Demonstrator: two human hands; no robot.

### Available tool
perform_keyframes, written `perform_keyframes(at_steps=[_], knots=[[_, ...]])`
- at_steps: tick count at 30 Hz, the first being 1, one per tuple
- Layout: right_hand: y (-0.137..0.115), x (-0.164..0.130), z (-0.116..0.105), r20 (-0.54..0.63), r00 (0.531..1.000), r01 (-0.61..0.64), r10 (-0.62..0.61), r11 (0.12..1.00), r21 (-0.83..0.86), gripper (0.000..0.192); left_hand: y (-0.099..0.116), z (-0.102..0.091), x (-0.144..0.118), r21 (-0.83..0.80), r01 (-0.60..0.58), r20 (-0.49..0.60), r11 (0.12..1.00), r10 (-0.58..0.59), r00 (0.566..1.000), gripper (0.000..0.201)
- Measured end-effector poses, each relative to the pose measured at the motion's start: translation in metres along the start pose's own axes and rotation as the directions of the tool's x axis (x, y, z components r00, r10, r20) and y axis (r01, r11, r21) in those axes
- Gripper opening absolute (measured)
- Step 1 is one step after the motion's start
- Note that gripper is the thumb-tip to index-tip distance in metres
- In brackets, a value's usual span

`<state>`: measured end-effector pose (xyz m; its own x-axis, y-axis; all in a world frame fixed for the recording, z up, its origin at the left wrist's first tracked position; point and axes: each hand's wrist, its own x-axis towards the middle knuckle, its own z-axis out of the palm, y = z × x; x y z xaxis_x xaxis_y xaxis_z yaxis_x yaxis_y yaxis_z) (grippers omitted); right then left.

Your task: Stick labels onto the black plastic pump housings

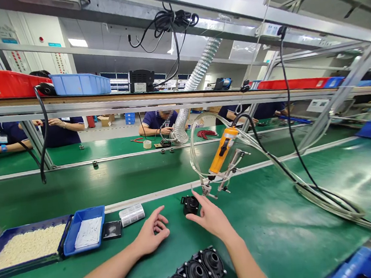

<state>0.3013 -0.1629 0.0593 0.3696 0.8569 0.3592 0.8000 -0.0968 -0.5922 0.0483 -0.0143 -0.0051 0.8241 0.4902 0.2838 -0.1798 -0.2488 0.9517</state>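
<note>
My right hand [212,218] is open beside a small black round plastic part [190,206], thumb and forefinger spread at its right side. Whether the fingertips touch that part I cannot tell. My left hand [152,232] hovers to the left over the green bench, loosely curled with fingers apart and nothing in it. Just beyond my right hand hangs a yellow electric screwdriver [222,150], tip down, with clear tubes and a metal bracket about it. Between my forearms, close to me, sits a row of several black pump-like housings [198,273] with round ports and screws.
Left on the bench are a tray of cream-coloured small parts [67,222], a blue bin with white pieces [68,249], a black square [112,229] and a label roll [132,215]. Cables and tubes [328,202] lie right. A shelf [167,97] spans above; co-workers sit opposite.
</note>
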Motion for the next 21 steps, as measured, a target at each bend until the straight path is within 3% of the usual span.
perform_keyframes(at_steps=[4,8,10,12,16,18,21], knots=[[-0.007,0.000,0.008,0.124,0.991,0.033,-0.045,0.995,0.097,0.089,-0.001,-0.002,0.000,0.125,-0.018,-0.088,0.992,0.029,0.996,0.085],[-0.027,-0.006,0.024,0.309,0.945,-0.024,-0.111,0.915,0.404,0.105,-0.002,-0.005,-0.001,0.242,-0.062,-0.077,0.968,0.083,0.994,0.109],[-0.035,-0.008,0.033,0.334,0.931,-0.038,-0.150,0.868,0.495,0.101,-0.001,-0.005,-0.001,0.281,-0.085,-0.062,0.956,0.106,0.992,0.102],[-0.039,-0.007,0.039,0.292,0.943,-0.025,-0.157,0.846,0.532,0.084,0.002,-0.003,-0.002,0.301,-0.091,-0.076,0.949,0.119,0.990,0.083],[-0.035,-0.001,0.041,0.159,0.984,-0.025,-0.081,0.820,0.571,0.044,0.009,-0.003,0.000,0.152,-0.020,-0.141,0.988,0.042,0.989,0.069],[-0.032,0.002,0.041,0.174,0.983,-0.056,-0.065,0.790,0.611,0.051,0.010,-0.005,0.003,0.031,0.045,-0.149,0.999,-0.040,0.988,0.068],[-0.032,0.003,0.044,0.310,0.947,-0.144,-0.090,0.742,0.655,0.061,0.006,-0.010,0.008,-0.026,0.082,-0.131,0.996,-0.085,0.988,0.067]])
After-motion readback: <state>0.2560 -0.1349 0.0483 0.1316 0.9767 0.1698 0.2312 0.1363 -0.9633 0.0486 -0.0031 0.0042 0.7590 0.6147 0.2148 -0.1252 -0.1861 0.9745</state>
